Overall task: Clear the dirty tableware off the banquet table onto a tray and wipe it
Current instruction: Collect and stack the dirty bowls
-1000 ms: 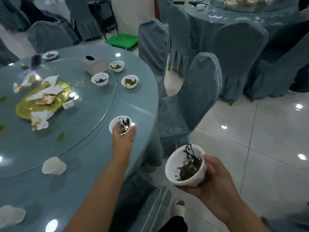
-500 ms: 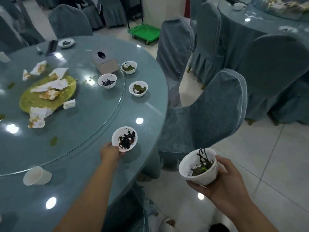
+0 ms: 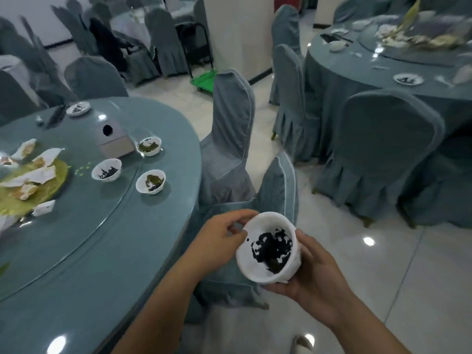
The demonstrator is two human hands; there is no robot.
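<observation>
So the small white bowl with dark scraps (image 3: pixel 268 247) that sat near the edge of the round grey-blue table (image 3: pixel 107 251) is off it now. The left hand (image 3: pixel 217 241) has lifted it across to the right hand (image 3: pixel 316 282). It looks nested into the other white bowl (image 3: pixel 295 270) held there.

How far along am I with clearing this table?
Early. One dirty bowl is off the table, held in the right hand, the left hand pinching its rim. Left: three bowls by the tissue box, a small dish, soiled napkins, the yellow spill. No tray in view; wiping not begun.
</observation>
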